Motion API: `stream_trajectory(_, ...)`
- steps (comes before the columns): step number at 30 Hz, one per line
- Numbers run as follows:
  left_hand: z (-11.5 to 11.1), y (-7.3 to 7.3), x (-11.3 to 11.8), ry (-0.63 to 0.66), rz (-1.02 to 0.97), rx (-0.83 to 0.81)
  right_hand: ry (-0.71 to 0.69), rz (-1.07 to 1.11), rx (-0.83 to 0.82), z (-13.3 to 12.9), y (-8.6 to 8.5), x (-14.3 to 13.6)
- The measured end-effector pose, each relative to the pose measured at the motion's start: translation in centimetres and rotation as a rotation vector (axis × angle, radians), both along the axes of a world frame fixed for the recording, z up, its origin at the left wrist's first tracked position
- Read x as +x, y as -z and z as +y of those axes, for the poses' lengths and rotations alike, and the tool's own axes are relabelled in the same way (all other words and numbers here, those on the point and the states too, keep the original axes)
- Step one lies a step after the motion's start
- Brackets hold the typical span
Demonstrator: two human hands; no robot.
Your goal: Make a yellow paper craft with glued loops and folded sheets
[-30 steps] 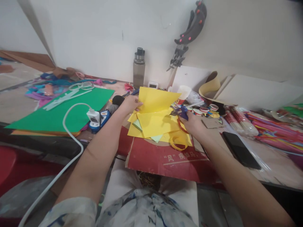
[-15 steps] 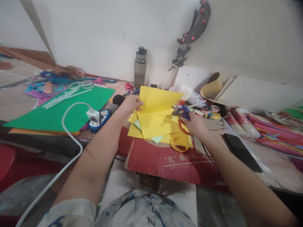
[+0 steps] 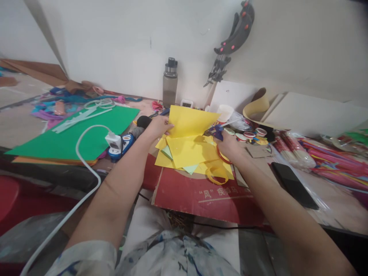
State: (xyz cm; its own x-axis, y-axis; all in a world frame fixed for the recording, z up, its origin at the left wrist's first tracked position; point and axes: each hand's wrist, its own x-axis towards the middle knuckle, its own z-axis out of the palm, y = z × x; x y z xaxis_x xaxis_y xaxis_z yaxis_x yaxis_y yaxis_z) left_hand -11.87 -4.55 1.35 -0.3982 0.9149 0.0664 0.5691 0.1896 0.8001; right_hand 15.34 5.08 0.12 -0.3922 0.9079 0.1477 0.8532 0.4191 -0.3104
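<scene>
My left hand pinches the left edge of a yellow paper sheet, which stands tilted up. My right hand is closed around blue-handled scissors, their blades at the right part of the sheet. Whether the blades are apart I cannot make out. Beneath lie more yellow sheets and pale green paper on a red cardboard. A curled yellow strip rests at the right front of the pile.
Left of the pile are a power strip with a white cable and a green sheet. A bottle and paper cup stand behind. At right lie a black phone and pink pipe cleaners.
My right hand and the scissors have shifted a little to the left and up, farther along the yellow sheet. My left hand holds its place.
</scene>
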Motion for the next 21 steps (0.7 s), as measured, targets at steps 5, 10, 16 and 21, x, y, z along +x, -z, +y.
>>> stream_trajectory(5,0.2,0.2,-0.1,0.006,-0.006,0.009,-0.069,0.014,-0.020,-1.7,-0.4,-1.9)
stream_trajectory(10,0.5,0.6,-0.3,0.030,-0.077,0.030,-0.137,0.006,-0.047,-3.8,-0.7,-4.6)
stream_trajectory(16,0.2,0.2,-0.1,-0.026,0.010,-0.022,-0.238,0.032,-0.071,-6.2,-1.0,-6.9)
stream_trajectory(21,0.5,0.7,-0.9,0.014,0.111,0.004,-0.306,0.069,-0.091,-7.4,-1.1,-8.0)
